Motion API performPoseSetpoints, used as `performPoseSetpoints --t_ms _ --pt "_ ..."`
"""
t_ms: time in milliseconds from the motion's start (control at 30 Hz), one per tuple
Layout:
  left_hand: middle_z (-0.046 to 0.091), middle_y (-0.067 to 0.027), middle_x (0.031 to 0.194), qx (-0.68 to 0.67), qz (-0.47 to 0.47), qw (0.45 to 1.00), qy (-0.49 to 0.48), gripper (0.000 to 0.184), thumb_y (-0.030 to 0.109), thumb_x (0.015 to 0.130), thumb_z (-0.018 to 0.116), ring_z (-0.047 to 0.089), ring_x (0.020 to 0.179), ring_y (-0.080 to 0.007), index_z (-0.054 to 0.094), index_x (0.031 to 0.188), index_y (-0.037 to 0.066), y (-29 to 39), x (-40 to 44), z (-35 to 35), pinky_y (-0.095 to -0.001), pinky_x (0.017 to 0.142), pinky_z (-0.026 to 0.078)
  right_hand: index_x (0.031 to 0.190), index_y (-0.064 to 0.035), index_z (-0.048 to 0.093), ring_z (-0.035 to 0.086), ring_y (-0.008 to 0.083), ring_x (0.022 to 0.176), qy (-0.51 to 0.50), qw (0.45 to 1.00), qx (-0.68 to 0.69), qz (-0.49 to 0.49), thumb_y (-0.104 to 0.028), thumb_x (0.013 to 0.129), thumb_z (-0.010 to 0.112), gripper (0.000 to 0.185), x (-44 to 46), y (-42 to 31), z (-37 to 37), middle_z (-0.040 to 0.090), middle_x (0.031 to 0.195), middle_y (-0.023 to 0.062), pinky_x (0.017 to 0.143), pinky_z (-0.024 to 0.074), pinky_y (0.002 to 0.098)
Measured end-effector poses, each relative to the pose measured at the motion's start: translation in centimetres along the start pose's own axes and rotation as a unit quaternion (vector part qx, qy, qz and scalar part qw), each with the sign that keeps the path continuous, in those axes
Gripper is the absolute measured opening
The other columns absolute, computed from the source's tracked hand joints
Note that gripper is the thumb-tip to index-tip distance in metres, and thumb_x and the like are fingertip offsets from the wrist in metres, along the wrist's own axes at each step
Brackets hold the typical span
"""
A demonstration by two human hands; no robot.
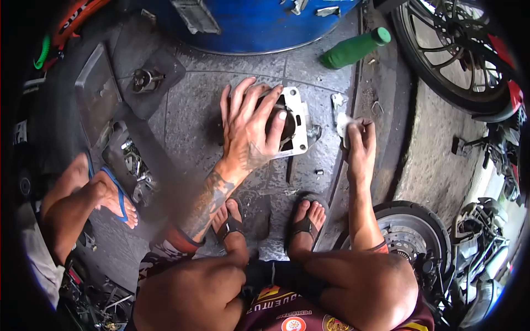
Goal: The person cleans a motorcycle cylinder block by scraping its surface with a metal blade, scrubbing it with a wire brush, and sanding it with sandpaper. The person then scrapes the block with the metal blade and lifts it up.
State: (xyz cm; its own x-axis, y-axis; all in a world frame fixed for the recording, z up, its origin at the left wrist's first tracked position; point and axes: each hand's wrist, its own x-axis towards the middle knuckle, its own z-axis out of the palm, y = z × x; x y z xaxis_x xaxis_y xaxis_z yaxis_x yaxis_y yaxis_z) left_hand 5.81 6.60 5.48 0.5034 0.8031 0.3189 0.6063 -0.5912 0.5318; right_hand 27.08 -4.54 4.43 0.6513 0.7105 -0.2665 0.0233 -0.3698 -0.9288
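A metal engine cylinder block (298,124) with a round bore and bolt holes stands on the dark floor between my feet and the blue drum. My left hand (247,121) lies over its left side, fingers spread along the top and thumb across the bore, gripping it. To the right, my right hand (361,138) is closed in a pinch on a small whitish piece (343,122), which looks like a cloth or paper scrap. A thin dark strip (290,170) and a tiny metal part (319,172) lie below the block.
A blue drum (248,27) stands ahead, a green bottle (353,49) beside it. Metal trays (99,91) and a parts tray (135,165) are at left, near another person's sandalled foot (122,201). Motorcycle wheels (452,55) and a loose wheel (406,229) are at right.
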Motion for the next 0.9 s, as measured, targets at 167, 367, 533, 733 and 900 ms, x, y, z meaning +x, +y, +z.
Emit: performPoseSetpoints --t_ms 167,367,533,733,900 --pt "0.058 -0.0174 0.125 0.012 0.134 0.978 -0.159 0.049 0.035 0.095 0.051 0.043 0.129 -0.0387 0.06 0.127 -0.001 -1.5 2.8 -2.6 -0.056 0.111 0.025 0.099 0.0008 0.065 0.059 0.0132 0.095 -0.207 0.977 -0.041 -0.039 0.001 0.083 0.064 0.016 -0.7 -2.5 -1.2 0.064 0.1 0.005 0.085 0.0454 0.0266" --pt "0.056 -0.0189 0.126 -0.099 -0.009 0.995 -0.01 0.051 0.032 0.093 0.054 0.042 0.129 -0.0391 0.056 0.129 -0.003 -0.4 0.8 -2.2 -0.0569 0.111 0.025 0.096 0.0006 0.064 0.064 0.0179 0.086 -0.181 0.98 0.063 -0.054 -0.004 0.092 0.054 0.013 -3.1 -1.9 -0.7 0.067 0.094 0.0098 0.088 0.0472 0.0335" --pt "0.053 -0.0218 0.128 0.025 -0.009 1.0 0.014 0.051 0.029 0.093 0.055 0.041 0.129 -0.041 0.051 0.129 -0.006 0.7 -0.9 -0.1 -0.0552 0.111 0.026 0.098 -0.0005 0.057 0.046 0.0065 0.057 -0.117 0.992 0.037 0.033 -0.01 0.095 0.053 0.01 -4.4 -2.9 1.4 0.052 0.069 0.0006 0.057 0.0443 0.0254" --pt "0.055 -0.0207 0.125 0.028 -0.026 0.999 0.033 0.036 0.015 0.091 0.049 0.044 0.127 -0.041 0.057 0.121 -0.003 0.9 -0.8 0.1 -0.0537 0.111 0.028 0.09 0.0008 0.058 0.069 0.0186 0.08 -0.134 0.984 -0.1 -0.068 -0.02 0.083 0.077 0.029 -0.5 -2.3 5.3 0.073 0.085 0.0129 0.071 0.0526 0.0326" --pt "0.055 -0.0215 0.123 -0.006 -0.023 1.0 0.017 0.033 0.013 0.09 0.051 0.044 0.124 -0.0417 0.058 0.118 -0.003 0.7 -0.9 0.2 -0.0526 0.109 0.031 0.102 -0.0001 0.055 0.065 0.0203 0.081 -0.153 0.98 -0.094 -0.082 -0.021 0.083 0.077 0.036 2.1 -3.6 6.7 0.068 0.088 0.0152 0.078 0.0524 0.0347"
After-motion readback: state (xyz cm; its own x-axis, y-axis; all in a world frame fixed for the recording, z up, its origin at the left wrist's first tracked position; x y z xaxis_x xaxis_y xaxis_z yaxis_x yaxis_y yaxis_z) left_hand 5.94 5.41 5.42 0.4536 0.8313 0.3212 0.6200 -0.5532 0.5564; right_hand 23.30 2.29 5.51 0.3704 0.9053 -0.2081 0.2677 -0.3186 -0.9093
